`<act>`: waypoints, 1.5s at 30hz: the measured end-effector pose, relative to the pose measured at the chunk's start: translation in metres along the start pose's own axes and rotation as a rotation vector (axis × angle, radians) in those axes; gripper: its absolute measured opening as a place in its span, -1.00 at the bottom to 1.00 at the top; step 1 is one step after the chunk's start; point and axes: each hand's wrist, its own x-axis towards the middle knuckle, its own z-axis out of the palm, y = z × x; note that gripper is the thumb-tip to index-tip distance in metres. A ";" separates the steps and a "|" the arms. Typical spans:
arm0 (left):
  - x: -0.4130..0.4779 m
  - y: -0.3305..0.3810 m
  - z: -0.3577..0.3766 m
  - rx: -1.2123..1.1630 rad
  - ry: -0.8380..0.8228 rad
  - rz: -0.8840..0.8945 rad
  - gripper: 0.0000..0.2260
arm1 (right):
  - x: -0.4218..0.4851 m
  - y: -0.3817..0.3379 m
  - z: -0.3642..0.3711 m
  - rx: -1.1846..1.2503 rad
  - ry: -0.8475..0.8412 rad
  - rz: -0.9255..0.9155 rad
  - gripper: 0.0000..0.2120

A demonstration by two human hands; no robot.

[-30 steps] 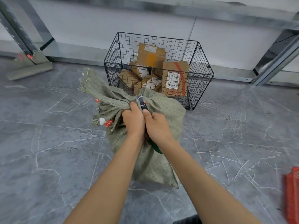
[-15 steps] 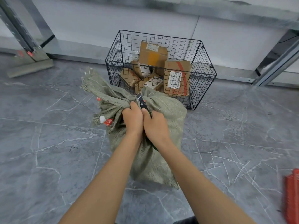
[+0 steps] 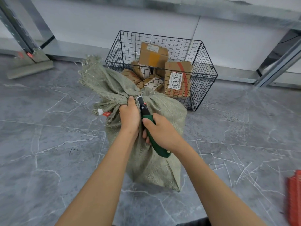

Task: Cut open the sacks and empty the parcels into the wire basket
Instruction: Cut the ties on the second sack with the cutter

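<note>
One coarse woven sack [image 3: 164, 110], left hand [image 3: 129, 114] bunching (right hand [image 3: 162, 131]: green knife [image 3: 160, 150]).

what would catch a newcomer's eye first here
In the middle, a grey-green woven sack stands on the marbled floor. The left hand grips its bunched neck, and the right hand holds a green-handled knife with its tip at the white tie. Just behind sits a black wire basket holding several cardboard parcels.

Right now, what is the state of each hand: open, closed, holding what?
Left hand: closed, gripping the bunched neck of the sack.
Right hand: closed round the green-handled knife.
</note>
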 end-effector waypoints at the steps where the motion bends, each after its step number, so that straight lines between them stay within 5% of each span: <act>1: 0.000 -0.001 0.000 -0.004 -0.006 -0.007 -0.75 | -0.001 0.001 -0.001 -0.006 0.001 -0.001 -0.82; 8: -0.008 -0.004 0.008 0.032 -0.031 -0.008 -0.75 | 0.003 0.004 0.002 -0.210 0.143 -0.092 -0.76; 18: -0.011 0.005 0.009 -0.099 0.004 -0.082 -0.79 | 0.014 0.000 0.011 0.018 0.212 -0.119 -0.72; 35: -0.017 0.007 0.015 -0.026 0.159 0.067 -0.68 | 0.017 0.014 0.022 0.006 0.357 -0.156 -0.72; 45: -0.016 0.009 0.018 -0.072 0.259 -0.006 -0.76 | 0.016 0.011 0.024 0.038 0.437 -0.141 -0.72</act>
